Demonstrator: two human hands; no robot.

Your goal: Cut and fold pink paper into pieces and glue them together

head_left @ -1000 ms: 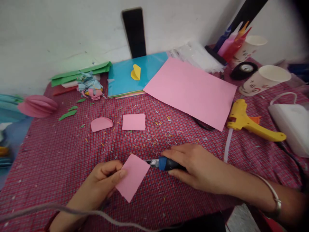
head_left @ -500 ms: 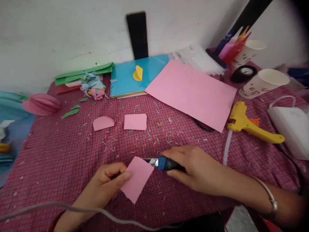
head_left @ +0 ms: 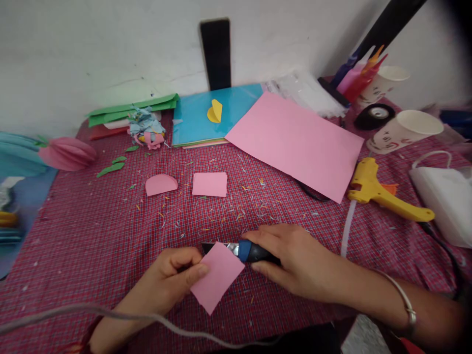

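Note:
Pinched between thumb and fingers of my left hand (head_left: 177,275) is a small pink paper piece (head_left: 218,279), tilted cornerwise above the cloth. My right hand (head_left: 291,258) is closed around the blue-and-black handle of a pair of scissors (head_left: 244,250). Their dark blade runs behind the top corner of the paper, which covers part of it; I cannot tell whether the blades touch the paper. Farther back lie a folded pink half-round piece (head_left: 161,185) and a pink rectangular paper piece (head_left: 210,184), apart from both hands.
A large pink sheet (head_left: 295,145) overlaps a blue paper pack (head_left: 197,130). At right are a yellow glue gun (head_left: 387,194), paper cups (head_left: 405,130) and a white box (head_left: 444,199). A cable (head_left: 162,320) crosses the front. Paper scraps (head_left: 145,129) lie at back left.
The pink paper in my left hand has turned slightly and shifted a little right. More of the dark scissor blade now shows behind it, to its left. The camera view has shifted slightly.

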